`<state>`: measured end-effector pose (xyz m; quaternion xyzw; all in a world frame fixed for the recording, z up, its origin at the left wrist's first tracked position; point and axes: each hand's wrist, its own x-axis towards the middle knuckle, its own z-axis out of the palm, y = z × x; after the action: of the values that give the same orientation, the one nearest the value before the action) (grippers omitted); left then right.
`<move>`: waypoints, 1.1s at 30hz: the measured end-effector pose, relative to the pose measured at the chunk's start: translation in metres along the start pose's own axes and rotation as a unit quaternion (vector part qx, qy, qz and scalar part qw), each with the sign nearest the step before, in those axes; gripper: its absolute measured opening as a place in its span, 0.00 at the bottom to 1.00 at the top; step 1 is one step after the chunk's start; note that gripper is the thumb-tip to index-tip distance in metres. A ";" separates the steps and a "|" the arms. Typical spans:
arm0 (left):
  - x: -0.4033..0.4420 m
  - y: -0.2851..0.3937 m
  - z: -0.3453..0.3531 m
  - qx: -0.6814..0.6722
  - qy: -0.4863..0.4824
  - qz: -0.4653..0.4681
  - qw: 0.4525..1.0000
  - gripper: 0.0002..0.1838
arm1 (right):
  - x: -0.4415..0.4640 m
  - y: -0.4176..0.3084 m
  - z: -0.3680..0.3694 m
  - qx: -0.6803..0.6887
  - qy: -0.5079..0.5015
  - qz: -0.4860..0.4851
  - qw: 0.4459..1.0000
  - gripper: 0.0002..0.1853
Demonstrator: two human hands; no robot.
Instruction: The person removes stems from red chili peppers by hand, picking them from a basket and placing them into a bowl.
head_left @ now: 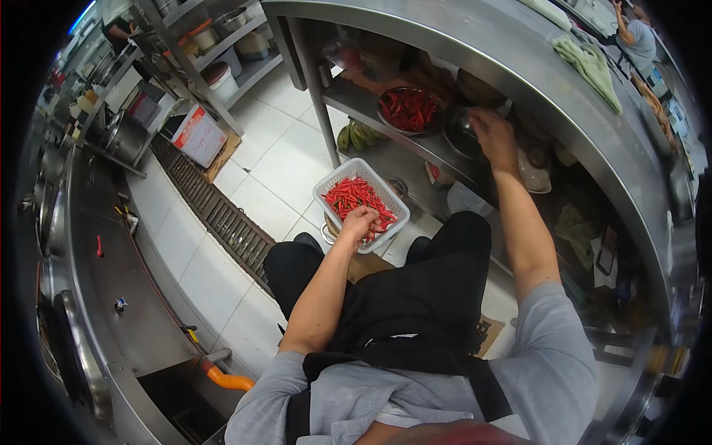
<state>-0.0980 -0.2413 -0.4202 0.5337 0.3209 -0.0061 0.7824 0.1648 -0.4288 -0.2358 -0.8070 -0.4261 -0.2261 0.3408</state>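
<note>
Your left hand [361,224] was curled over the red chili peppers [354,196] in the white perforated basket [319,191], low in front of you; whether it grasped one, you cannot tell. Your right hand [492,135] hovered at the metal bowl [458,135] on the shelf [426,145], fingers bent, its hold unclear, beside another bowl [380,116] of red chilies [411,109].

The right hand's [491,135] fingers hide whatever they may hold.

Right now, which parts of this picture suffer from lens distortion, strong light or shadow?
Head view: the steel counter bows from lens distortion; corners fade to black; white floor tiles look bright; beneath the counter, shadow hides detail.
</note>
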 end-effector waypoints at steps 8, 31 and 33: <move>0.000 0.003 -0.007 0.031 0.021 0.025 0.999 0.05 | 0.060 0.021 0.082 -0.144 -0.232 0.124 0.954 0.17; 0.016 -0.012 -0.011 0.133 0.058 0.119 0.982 0.06 | 0.059 0.023 0.092 -0.210 -0.249 0.011 0.946 0.16; 0.027 -0.023 -0.015 0.134 0.063 0.108 0.983 0.07 | 0.061 0.005 0.081 -0.188 -0.273 0.096 0.939 0.14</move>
<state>-0.0921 -0.2297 -0.4567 0.6646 0.3064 0.0697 0.6779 0.2075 -0.3381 -0.2510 -0.9239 -0.3733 -0.0393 0.0739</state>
